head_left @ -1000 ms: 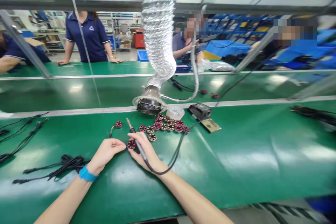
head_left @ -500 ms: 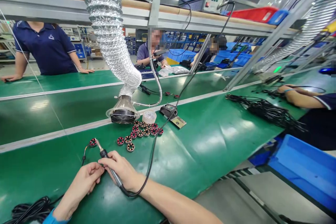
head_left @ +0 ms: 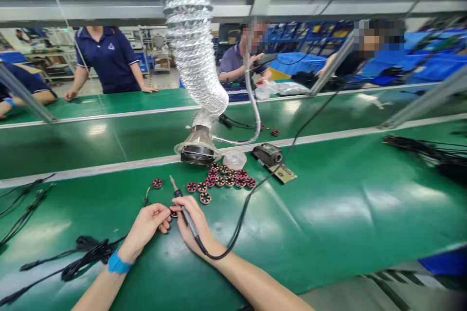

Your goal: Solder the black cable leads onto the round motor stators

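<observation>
My right hand (head_left: 193, 223) is closed around a soldering iron (head_left: 188, 218), whose tip points up and away, apart from any part. My left hand (head_left: 148, 226) has its thumb and fingers pinched together at the edge of a small motor stator (head_left: 174, 213). That stator sits between both hands, partly hidden by the fingers. Just beyond, a stator with thin wires (head_left: 157, 183) lies on the green bench, its lead running back toward my left hand and a coiled black cable (head_left: 89, 257). Several loose stators (head_left: 219, 181) are grouped right of the iron's tip.
A fume-extraction hood (head_left: 199, 148) on a foil duct hangs behind the stators. Near it stand a whitish round roll (head_left: 234, 159) and a soldering-iron stand (head_left: 270, 155). Black cables (head_left: 426, 153) lie at right and more cables (head_left: 22, 218) at left. Several co-workers are across the bench.
The view has swung left. The iron's tip has come off the wired stator, and my right hand has drawn away from it. Another stator now shows between my hands.
</observation>
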`<state>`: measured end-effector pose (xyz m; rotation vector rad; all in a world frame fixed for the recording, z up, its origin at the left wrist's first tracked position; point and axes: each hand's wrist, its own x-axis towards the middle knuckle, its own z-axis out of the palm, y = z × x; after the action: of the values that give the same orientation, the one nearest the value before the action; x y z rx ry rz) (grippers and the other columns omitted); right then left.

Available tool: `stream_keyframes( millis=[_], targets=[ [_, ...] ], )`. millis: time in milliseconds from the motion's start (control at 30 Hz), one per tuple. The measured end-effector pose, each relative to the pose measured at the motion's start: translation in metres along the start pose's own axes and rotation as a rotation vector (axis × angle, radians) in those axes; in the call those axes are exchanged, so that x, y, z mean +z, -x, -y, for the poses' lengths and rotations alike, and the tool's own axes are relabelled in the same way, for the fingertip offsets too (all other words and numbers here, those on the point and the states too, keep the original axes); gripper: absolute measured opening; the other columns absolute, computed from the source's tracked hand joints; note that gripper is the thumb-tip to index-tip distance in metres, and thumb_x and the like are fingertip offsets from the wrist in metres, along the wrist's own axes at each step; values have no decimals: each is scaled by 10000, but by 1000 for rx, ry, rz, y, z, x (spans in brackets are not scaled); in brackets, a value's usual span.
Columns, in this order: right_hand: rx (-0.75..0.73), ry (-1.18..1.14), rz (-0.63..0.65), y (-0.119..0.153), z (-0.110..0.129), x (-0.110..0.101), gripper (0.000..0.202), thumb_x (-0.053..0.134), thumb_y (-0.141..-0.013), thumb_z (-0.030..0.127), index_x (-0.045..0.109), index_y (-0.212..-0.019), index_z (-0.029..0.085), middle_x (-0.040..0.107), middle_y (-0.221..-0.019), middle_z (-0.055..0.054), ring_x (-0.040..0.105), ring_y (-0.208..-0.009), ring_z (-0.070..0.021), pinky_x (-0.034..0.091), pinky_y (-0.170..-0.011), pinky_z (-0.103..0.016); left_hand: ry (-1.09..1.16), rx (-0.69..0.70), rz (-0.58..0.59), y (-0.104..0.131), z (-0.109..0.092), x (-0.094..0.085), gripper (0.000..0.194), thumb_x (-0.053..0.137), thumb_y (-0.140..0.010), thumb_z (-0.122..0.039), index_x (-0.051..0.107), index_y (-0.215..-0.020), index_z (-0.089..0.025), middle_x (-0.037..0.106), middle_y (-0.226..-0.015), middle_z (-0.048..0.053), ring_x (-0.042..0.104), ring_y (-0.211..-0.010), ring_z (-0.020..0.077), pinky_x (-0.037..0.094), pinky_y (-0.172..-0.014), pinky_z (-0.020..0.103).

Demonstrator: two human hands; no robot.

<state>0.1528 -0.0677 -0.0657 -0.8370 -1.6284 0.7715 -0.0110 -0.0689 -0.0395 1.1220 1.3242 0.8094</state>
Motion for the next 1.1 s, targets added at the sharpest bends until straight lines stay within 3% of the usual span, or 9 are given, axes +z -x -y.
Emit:
stream_keyframes(
  millis=[167, 267, 367, 467, 567, 700, 767, 933, 1100],
  targets=[
    [-25, 42, -1, -4, 1, -6, 380, 445, -888, 45, 573, -1194, 230, 583, -1052, -69, 685, -902, -148, 551, -851, -288, -87, 50, -200, 0, 0, -14, 596, 490, -848, -671, 677, -897, -107, 675, -725, 82, 628, -626, 184, 523, -625, 317],
    [-45, 110, -56, -5, 1, -10, 343, 456, -911, 61, 591, -1173, 237, 594, -1016, -58, 676, -863, -143, 550, -837, -286, -376, 234, -307, 4, -6, -16, 554, 349, -961, -568, 692, -968, -134, 688, -866, 96, 662, -802, 210, 536, -755, 336],
    [-82, 163, -115, -5, 3, -15, 335, 472, -917, 60, 590, -1172, 243, 600, -995, -52, 669, -868, -146, 555, -813, -280, -828, 418, -220, 9, -15, -7, 449, 397, -982, -511, 678, -1105, -184, 657, -1056, 88, 666, -924, 215, 523, -849, 336],
    [-105, 196, -158, -4, 5, -18, 334, 486, -922, 56, 583, -1179, 246, 596, -1006, -56, 666, -880, -149, 559, -797, -281, -1250, 443, -73, 11, -24, 10, 451, 546, -933, -491, 562, -1303, -234, 607, -1138, 83, 689, -812, 207, 550, -731, 324],
    [-131, 204, -190, -3, 9, -21, 321, 497, -923, 56, 588, -1169, 240, 591, -1007, -59, 663, -867, -148, 560, -806, -290, -1467, 403, -24, 8, -32, 18, 311, 579, -933, -403, 586, -1184, -219, 603, -1152, 85, 698, -757, 204, 549, -655, 309],
    [-180, 230, -204, -3, 15, -22, 331, 494, -922, 48, 583, -1177, 240, 611, -954, -50, 661, -855, -154, 561, -788, -300, -1569, 324, -130, -4, -42, 9, 205, 602, -923, -352, 593, -1050, -193, 394, -1499, 180, 711, -750, 195, 554, -661, 321],
    [-200, 237, -205, -3, 17, -22, 328, 492, -923, 45, 583, -1175, 233, 623, -938, -49, 661, -853, -155, 557, -775, -297, -1585, 266, -165, -12, -46, -1, 224, 626, -906, -365, 604, -1047, -192, 324, -1546, 208, 718, -773, 211, 558, -692, 341],
    [-226, 277, -235, -2, 17, -23, 284, 534, -913, 64, 611, -1146, 207, 648, -906, -49, 654, -853, -168, 528, -788, -309, -1547, 255, -110, -31, -52, -20, 305, 696, -840, -436, 653, -1067, -235, 586, -1220, 129, 710, -847, 253, 559, -729, 348],
    [-255, 272, -230, -2, 16, -24, 264, 565, -913, 89, 624, -1150, 192, 659, -924, -60, 647, -882, -181, 503, -800, -319, -1463, 221, -120, -47, -54, -37, 371, 743, -783, -458, 703, -1104, -275, 599, -1060, 90, 695, -852, 258, 548, -758, 351]
  ],
)
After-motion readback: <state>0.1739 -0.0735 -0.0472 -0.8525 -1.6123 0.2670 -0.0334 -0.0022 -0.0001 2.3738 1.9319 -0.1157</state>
